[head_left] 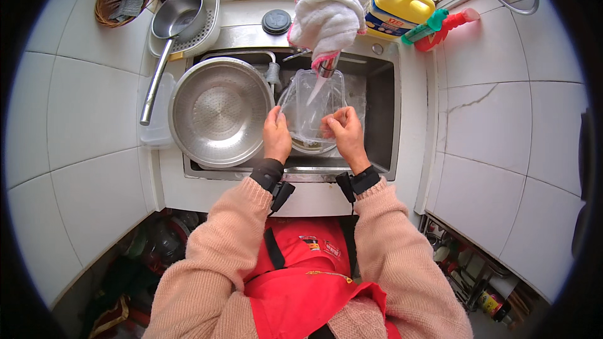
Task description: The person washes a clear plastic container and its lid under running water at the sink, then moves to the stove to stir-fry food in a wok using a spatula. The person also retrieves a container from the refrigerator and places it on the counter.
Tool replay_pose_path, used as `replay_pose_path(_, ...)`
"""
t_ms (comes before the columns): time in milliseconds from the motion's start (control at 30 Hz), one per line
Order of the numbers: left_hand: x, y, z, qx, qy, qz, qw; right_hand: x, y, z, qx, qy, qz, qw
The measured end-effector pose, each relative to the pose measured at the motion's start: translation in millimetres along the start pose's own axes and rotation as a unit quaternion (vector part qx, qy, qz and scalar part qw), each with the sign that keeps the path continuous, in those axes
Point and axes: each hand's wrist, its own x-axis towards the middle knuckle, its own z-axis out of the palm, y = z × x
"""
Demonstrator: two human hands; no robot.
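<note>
Water runs from the faucet point(327, 66) into a clear plastic container point(309, 113), tilted over the sink point(383, 113). My left hand point(276, 135) grips the container's left edge, the thumb on its rim. At the right side my right hand point(347, 135) is closed with its fingers curled at the container's wall; whether they pinch the rim or something small inside cannot be made out. Below the container a round metal basin point(312, 147) partly shows. A large steel colander point(220, 112) rests across the sink's left part.
A white towel point(328, 9) drapes over the faucet. Behind the sink stand a yellow bottle point(402, 7), a green and red bottle point(433, 30) and a black round lid point(276, 22). At left lie a saucepan point(178, 17) and a clear plastic box point(160, 116). Tiled walls flank both sides.
</note>
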Motion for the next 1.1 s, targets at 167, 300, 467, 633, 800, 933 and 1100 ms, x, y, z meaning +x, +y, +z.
replay_pose_path(167, -9, 6, 0, -0.071, -0.008, -0.081, 0.994, -20, -25, -14, -0.158, 0.140, -0.121, 0.970)
replay_pose_path(300, -3, 12, -2, -0.157, -0.078, -0.097, 0.980, -31, -41, -45, -0.189, 0.225, -0.142, 0.945)
replay_pose_path(467, 16, 20, 10, -0.270, -0.173, -0.086, 0.943, -29, -38, -61, -0.286, 0.193, -0.132, 0.929)
replay_pose_path(633, 18, 25, 18, -0.278, -0.207, -0.132, 0.929, -14, -34, -40, -0.393, 0.135, -0.173, 0.893)
replay_pose_path(800, 11, 20, 14, -0.187, -0.197, -0.086, 0.958, 10, -26, -13, -0.396, 0.049, -0.008, 0.917)
replay_pose_path(933, 13, 15, -2, 0.144, -0.183, 0.044, 0.971, 12, -19, -14, -0.282, -0.040, 0.115, 0.952)
replay_pose_path(1100, 34, 26, -1, 0.279, -0.150, 0.177, 0.932, -7, -22, -19, -0.397, -0.087, 0.064, 0.911)
